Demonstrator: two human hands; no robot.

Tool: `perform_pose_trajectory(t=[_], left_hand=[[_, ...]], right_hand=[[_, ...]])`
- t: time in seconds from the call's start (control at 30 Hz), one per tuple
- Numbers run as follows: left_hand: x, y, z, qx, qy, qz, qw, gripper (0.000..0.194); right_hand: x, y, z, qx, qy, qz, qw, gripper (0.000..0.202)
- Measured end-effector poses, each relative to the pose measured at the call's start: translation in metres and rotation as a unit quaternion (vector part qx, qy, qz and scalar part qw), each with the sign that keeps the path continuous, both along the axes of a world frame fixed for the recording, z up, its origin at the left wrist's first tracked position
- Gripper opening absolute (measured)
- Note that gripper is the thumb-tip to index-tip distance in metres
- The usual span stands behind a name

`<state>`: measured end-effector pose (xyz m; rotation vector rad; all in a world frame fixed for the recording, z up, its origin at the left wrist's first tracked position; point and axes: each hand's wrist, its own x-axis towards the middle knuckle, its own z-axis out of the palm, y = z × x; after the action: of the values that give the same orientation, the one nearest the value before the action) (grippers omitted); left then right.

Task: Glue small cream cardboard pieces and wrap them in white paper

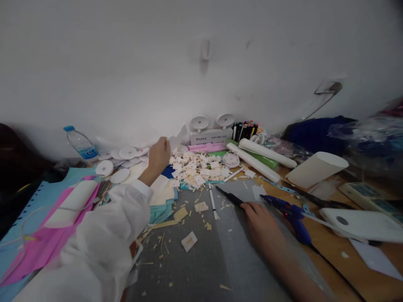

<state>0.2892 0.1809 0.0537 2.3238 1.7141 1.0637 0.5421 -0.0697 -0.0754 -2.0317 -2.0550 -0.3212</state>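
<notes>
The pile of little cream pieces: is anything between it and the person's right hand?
Yes. The slim black tool runs from the fingers of the right hand toward the pile, and the white pen lies just beyond its tip.

Blue-capped bottle (82, 144) near pale discs (121, 160) by the wall (126, 63).

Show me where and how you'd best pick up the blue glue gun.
I'd take the blue glue gun around its handle, reaching down from above and from the near side. The handle slants toward the person, while the narrow nozzle points away to the left. Mind the black cable at the handle's near end.
</notes>
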Motion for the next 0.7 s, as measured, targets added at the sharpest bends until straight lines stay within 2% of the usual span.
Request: perform_pose_trajectory(t=[0.07,0.13,0.17,0.23,0.3,0.4,0.53,0.6,0.7], left_hand=[[-0.015,-0.011,0.017,0.026,-0.048,0.012,0.998,0.020],[-0.031,-0.036,0.028,0.029,-0.092,0.000,0.995,0.018],[-0.039,-0.053,0.030,0.024,-0.121,-0.018,0.992,0.018],[-0.055,-0.094,0.031,-0.035,-0.264,-0.083,0.960,0.020],[-0.070,-0.138,0.028,-0.095,-0.322,-0.088,0.938,0.022],[-0.090,-0.198,0.017,-0.166,-0.336,-0.065,0.925,0.022],[-0.109,-0.253,-0.009,-0.219,-0.334,-0.031,0.916,0.025],[-0.115,-0.273,-0.024,-0.202,-0.309,-0.010,0.929,0.028],[-0.120,-0.297,-0.045,-0.131,-0.231,0.011,0.964,0.023]], right_hand=[[-0.001,0.003,0.009,-0.011,-0.022,-0.029,0.999,0.040],[-0.008,0.006,0.019,-0.008,-0.031,-0.048,0.998,0.036],[-0.012,0.008,0.024,-0.007,-0.032,-0.050,0.998,0.033],[-0.022,0.011,0.032,-0.007,-0.030,-0.049,0.998,0.030],[-0.030,0.016,0.035,-0.008,-0.031,-0.058,0.998,0.028],[-0.034,0.024,0.031,-0.014,-0.040,-0.084,0.996,0.022],[-0.031,0.033,0.020,-0.032,-0.066,-0.077,0.994,0.015],[-0.030,0.035,0.022,-0.022,-0.079,-0.073,0.994,0.016],[-0.032,0.034,0.035,0.012,-0.091,-0.080,0.993,0.023]])
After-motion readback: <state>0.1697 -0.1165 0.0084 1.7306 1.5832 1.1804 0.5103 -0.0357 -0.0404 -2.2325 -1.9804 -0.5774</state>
